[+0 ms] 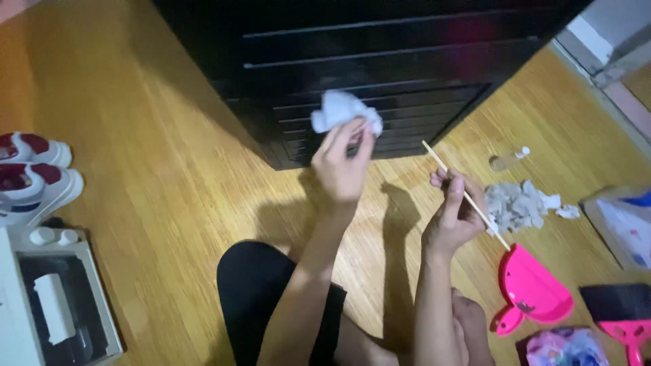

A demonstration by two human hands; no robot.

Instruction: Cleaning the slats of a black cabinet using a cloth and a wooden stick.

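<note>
The left hand (pixel 342 169) is raised, its fingertips pinched shut on a crumpled white tissue (pixel 342 112) held up in front of the black slatted cabinet (pixel 380 74). The right hand (pixel 454 213) is closed around a thin pale wooden stick (pixel 461 193), which slants from upper left, above the fingers, down to lower right, where its end reaches the edge of a pink dustpan (pixel 532 291).

Just beyond the right hand lies a heap of used grey-white tissue scraps (pixel 519 203) on the wooden floor (pixel 169 190), and past it a small clear bottle with a white cap (pixel 508 160) lies on its side. A pink-handled brush (pixel 620 312) sits right of the dustpan, cut off by the frame edge, as are a patterned pouch (pixel 563 347) at the bottom and a pale package (pixel 627 227) at right. To the left stand white and dark red sneakers (pixel 34 173) and a white box-like device (pixel 54 305), both partly out of view. The person's black-clad knee (pixel 261 295) rises between the forearms.

The tissue is wadded and wrinkled; its lower part is hidden by the fingers.
</note>
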